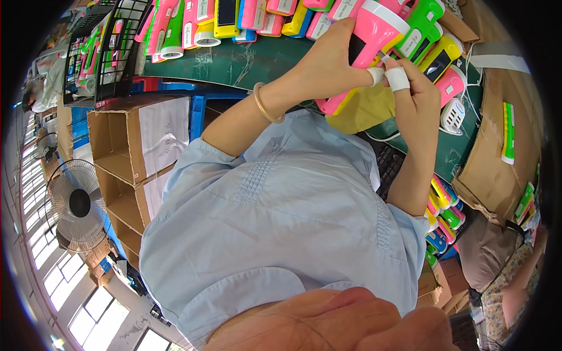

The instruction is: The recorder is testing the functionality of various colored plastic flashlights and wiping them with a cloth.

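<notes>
My left hand, with a gold bangle on the wrist, grips a pink plastic flashlight by its body over the green worktable. The flashlight has a black panel on its side, and its handle end points down toward me. My right hand comes up from the right. Its fingertips, wrapped in white tape, pinch the flashlight's side just below the head. A taped fingertip of the left hand meets them there. A yellow cloth lies under the flashlight.
Several pink, green, yellow and blue flashlights line the table's far side, with more at the right. A white slotted part, cardboard with a green bar, open cartons, a wire rack and a fan surround me. Another person sits lower right.
</notes>
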Available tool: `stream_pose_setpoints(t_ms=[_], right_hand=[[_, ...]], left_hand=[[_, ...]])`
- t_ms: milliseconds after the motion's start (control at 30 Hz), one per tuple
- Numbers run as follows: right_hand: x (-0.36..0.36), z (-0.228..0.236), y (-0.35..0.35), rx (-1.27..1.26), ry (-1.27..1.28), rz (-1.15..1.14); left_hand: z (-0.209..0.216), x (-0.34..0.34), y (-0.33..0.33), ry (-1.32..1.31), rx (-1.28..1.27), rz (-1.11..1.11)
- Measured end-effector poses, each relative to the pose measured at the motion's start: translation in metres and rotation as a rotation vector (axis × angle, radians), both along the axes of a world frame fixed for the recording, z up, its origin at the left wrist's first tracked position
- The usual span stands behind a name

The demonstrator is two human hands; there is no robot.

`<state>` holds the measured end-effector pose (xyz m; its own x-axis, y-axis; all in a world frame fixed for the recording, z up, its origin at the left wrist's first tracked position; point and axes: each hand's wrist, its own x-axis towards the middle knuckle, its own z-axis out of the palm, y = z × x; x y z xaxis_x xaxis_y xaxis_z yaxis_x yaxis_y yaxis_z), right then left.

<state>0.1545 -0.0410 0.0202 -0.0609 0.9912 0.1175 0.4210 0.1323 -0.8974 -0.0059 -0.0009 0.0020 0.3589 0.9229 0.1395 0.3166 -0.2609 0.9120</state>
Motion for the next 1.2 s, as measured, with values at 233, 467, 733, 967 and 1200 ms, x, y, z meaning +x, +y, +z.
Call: stream_pose_setpoints(t_ms=[233, 467, 733, 967, 1200], right_hand=[[-0.003, 0.0, 0.001, -0.012, -0.186, 0.011], [0.006, -0.005, -0.021, 0.175, -0.174, -0.11], [0.046, 0.004, -0.031, 0.019, 0.254, -0.158], [-0.001, -0.02, -0.013, 0.068, -0.069, -0.22], [0.014, -0.029, -0.007, -0.064, 0.489, 0.003]], left_hand=[[-0.018, 0.012, -0.001, 0.098, 0.302, 0.094], [-0.012, 0.022, -0.01, 0.042, 0.298, 0.035], [0.012, 0.019, 0.021, -0.319, -0.079, -0.201], [0.009, 0.043, 0.019, -1.123, -0.436, -0.335], [0.017, 0.057, 0.015, -1.144, -0.582, 0.009]])
